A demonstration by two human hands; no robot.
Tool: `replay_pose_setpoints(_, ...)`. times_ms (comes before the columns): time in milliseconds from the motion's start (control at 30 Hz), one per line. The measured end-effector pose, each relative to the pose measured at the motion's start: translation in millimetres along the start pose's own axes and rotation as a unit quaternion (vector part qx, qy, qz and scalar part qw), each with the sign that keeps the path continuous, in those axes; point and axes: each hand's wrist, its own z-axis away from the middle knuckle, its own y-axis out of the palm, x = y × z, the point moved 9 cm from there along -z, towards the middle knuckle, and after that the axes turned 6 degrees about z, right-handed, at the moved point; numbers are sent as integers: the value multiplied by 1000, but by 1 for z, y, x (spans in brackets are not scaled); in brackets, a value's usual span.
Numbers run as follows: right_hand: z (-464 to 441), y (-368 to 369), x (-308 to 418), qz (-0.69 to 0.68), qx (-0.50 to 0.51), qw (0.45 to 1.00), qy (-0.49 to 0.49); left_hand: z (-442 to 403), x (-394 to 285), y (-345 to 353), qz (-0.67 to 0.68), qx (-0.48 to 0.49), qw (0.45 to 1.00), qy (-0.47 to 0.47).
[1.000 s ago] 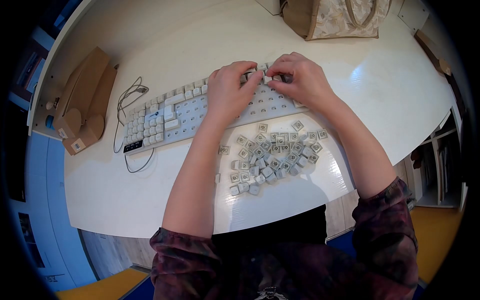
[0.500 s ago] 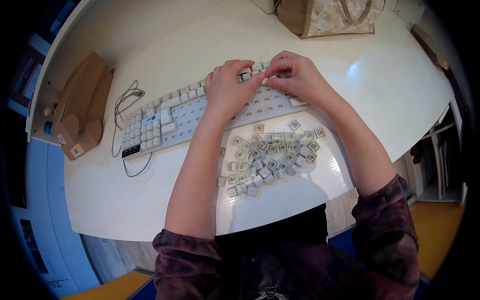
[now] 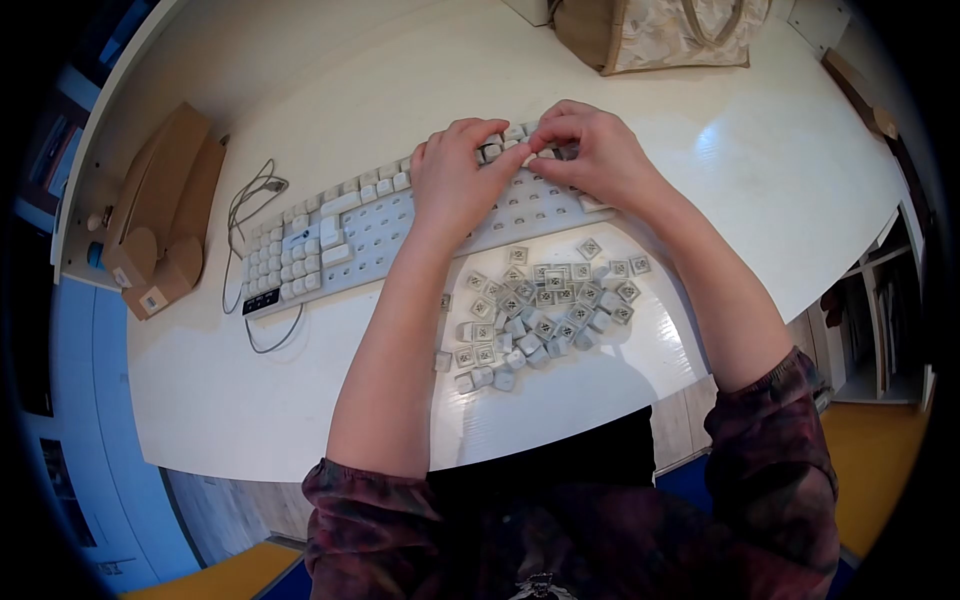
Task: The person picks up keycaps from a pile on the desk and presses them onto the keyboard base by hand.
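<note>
A white keyboard [image 3: 375, 235] lies across the desk, with bare sockets over its middle and keycaps along the far rows and at its left part. My left hand [image 3: 458, 172] rests on it, fingers apart over the far rows, its thumb tip at a small pale keycap. My right hand [image 3: 590, 150] pinches that keycap [image 3: 531, 158] between thumb and index finger, low over the keyboard. Nearer to me lies a pile of loose keycaps [image 3: 550, 310], many turned upside down.
A folded cardboard box [image 3: 165, 215] stands at the left, beside a coiled cable [image 3: 250, 200]. A patterned bag [image 3: 670, 38] sits at the far edge. The desk [image 3: 250, 400] has a curved front edge; open shelves [image 3: 880, 330] are at the right.
The view has shifted slightly, so the keyboard and bag appear a little further left. Both hands have stayed at the keyboard's far rows, with small finger movements around the keycap.
</note>
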Motion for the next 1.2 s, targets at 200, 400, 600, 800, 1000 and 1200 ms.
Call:
replay_pose_setpoints(200, 0, 0, 0, 3, 4, 1000, 7, 0, 1, 1, -9, -1, 1000, 8)
replay_pose_setpoints(400, 1, -1, 4, 7, -2, 1000, 0, 1, 0, -1, 16, 10, 1000, -11)
replay_pose_setpoints(600, 0, 3, -1, -8, 8, 1000, -3, 2, -2, 1, -2, 4, 1000, 12)
replay_pose_setpoints(800, 1, 2, 3, -5, 4, 1000, -1, 5, -4, 0, 5, -4, 1000, 17)
replay_pose_setpoints(1000, 1, 1, 3, 3, -4, 1000, 1, 4, -3, 1, 22, 8, 1000, -7)
replay_pose_setpoints(1200, 0, -1, 3, 14, -7, 1000, -2, 3, -1, 1, 32, 2, 999, -2)
